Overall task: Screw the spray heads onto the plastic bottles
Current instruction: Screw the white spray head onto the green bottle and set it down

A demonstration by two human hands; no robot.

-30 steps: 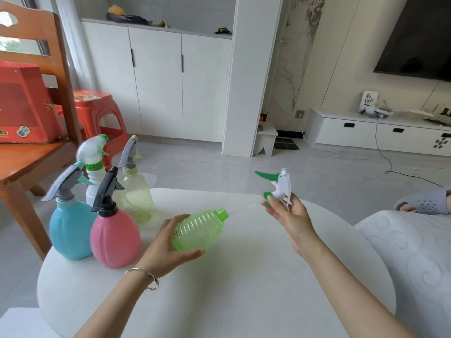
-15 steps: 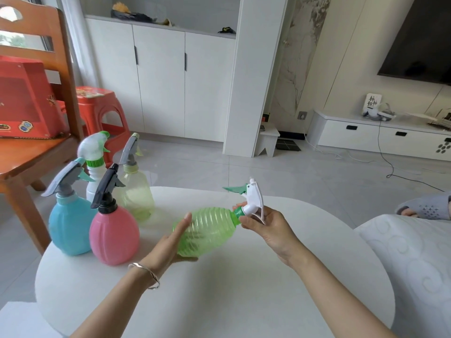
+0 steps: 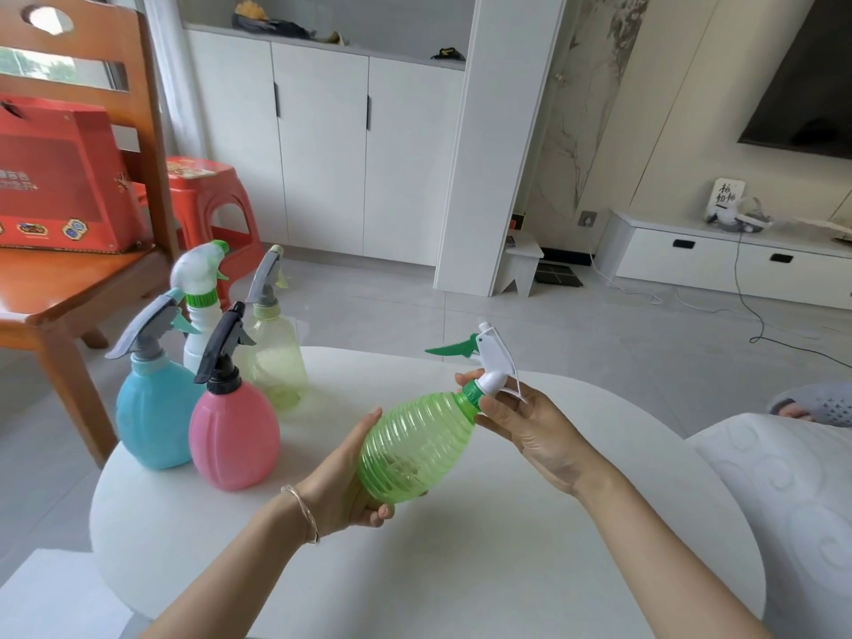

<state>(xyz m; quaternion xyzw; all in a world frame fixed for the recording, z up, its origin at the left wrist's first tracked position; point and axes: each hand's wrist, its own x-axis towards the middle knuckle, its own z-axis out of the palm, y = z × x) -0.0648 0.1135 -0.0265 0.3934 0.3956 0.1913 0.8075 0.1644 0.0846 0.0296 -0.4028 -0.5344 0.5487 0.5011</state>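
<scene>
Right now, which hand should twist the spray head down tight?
The right hand. Its fingers already pinch the green collar of the spray head at the neck, while the left hand cups the base of the green bottle, steadying it above the table.

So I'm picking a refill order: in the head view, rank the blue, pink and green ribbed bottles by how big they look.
1. green ribbed bottle, though it is held nearer the camera, so unsure.
2-3. blue bottle and pink bottle look alike; not ranked.
</scene>
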